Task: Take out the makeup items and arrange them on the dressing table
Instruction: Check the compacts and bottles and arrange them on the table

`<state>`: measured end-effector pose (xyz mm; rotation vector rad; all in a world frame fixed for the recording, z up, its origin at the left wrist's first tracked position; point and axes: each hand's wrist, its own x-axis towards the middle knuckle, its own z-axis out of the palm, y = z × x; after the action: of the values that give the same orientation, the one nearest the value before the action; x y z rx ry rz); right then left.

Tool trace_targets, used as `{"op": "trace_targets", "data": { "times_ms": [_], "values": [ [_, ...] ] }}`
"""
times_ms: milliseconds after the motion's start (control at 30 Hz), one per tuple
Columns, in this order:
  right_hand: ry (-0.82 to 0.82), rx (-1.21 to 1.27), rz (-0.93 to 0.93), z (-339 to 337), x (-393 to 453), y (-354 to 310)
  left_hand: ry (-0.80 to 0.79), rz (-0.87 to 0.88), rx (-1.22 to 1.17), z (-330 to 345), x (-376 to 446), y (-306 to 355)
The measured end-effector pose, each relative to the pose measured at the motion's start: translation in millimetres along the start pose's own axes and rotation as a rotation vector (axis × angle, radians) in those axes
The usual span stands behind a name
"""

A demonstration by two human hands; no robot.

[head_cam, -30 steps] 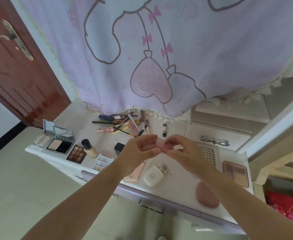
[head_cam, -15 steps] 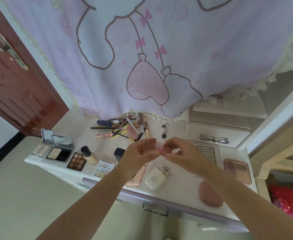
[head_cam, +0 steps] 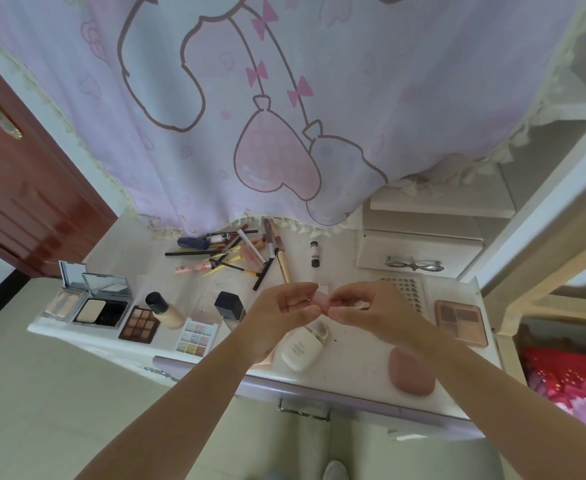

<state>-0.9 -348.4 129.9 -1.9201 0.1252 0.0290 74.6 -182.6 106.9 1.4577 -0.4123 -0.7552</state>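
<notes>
Head view, item: small translucent pink plastic makeup piece (head_cam: 322, 299), long axis left-right, held above the white table (head_cam: 353, 355).
Left grip: left hand (head_cam: 284, 311) pinches its left end.
Right grip: right hand (head_cam: 371, 311) pinches its right end.
Landmark: cream squat bottle (head_cam: 303, 346) lies just below both hands.

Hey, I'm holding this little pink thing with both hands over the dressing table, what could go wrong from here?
1. Both hands, left hand and right hand, only pinch the small pink item at the fingertips; it might slip and drop among the items below.
2. The white bottle lies on its side under your wrists, near the dressing table front edge; a lowered forearm could roll it off.
3. The pile of pencils and brushes is crossed loosely, so reaching past may scatter it.
</notes>
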Motion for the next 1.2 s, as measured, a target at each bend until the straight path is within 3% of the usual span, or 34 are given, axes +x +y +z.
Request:
{"op": "trace_targets", "data": {
  "times_ms": [200, 333, 467, 667, 867, 967, 1200],
  "values": [
    [-0.057, 0.088, 0.035, -0.7, -1.5, 0.7, 0.001, -0.001, 0.005, 0.7, -6.5, 0.4],
    [-0.105, 0.345, 0.19, -9.1, 5.5, 7.0, 0.011, -0.052, -0.061, 0.0, -10.1, -0.7],
    [-0.169, 0.365, 0.275, -10.6, 10.0, 18.4, -0.083, -0.144, -0.05, -0.5, -16.5, -6.2],
    [-0.044, 0.33, 0.421, 1.3, 11.2, 56.4, 0.022, -0.328, -0.096, 12.4, -24.5, -36.4],
    [0.028, 0.134, 0.504, 13.4, 12.1, 105.4, 0.118, -0.537, 0.224, 30.1, -16.6, -88.5],
    [0.066, 0.087, 0.547, 18.9, 17.4, 124.2, 0.165, -0.555, 0.38, 34.3, -5.9, -110.9],
    [0.058, 0.012, 0.544, 24.0, 35.3, 145.9, 0.104, -0.56, 0.75, 44.3, 8.2, -135.1]
  ]
}}
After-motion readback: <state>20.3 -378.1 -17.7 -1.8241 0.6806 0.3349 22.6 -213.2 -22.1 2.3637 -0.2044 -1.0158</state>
